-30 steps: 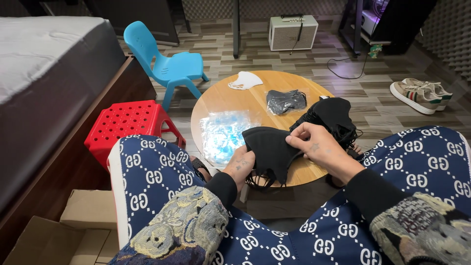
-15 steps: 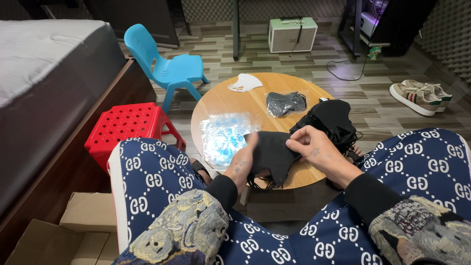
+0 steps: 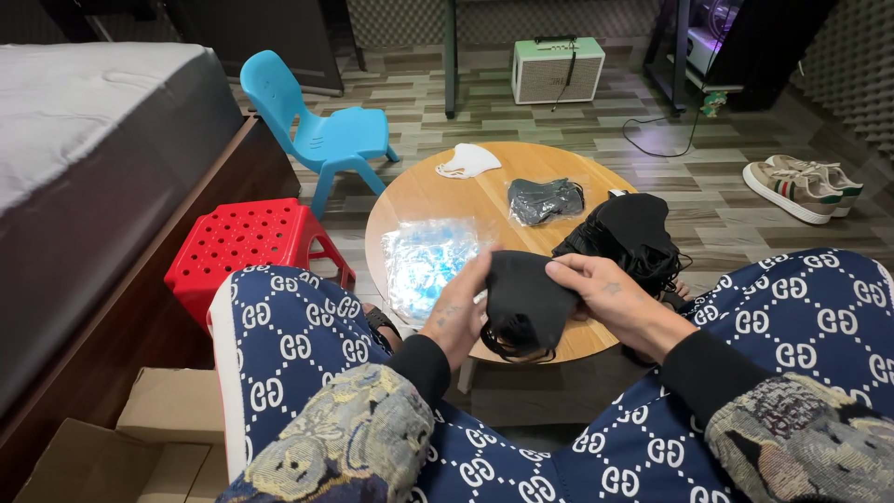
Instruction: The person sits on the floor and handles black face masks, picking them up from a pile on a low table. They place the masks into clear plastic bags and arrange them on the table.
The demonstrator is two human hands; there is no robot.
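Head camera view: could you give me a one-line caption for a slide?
Both hands, left hand and right hand, hold a black face mask over a round wooden table.

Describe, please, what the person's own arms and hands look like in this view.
Both hands are bare, without gloves. The left hand and right hand each carry small dark tattoo marks on the back. Black cuffs end patterned, tapestry-like sleeves in muted yellow, grey and red.

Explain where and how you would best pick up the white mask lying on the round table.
Probably pinch the white mask at its raised middle, coming straight down from above. It lies alone and flat near the far edge of the table, domed side up, with bare wood around it. Its ear loops are too small to make out, so the cup is the surer hold.
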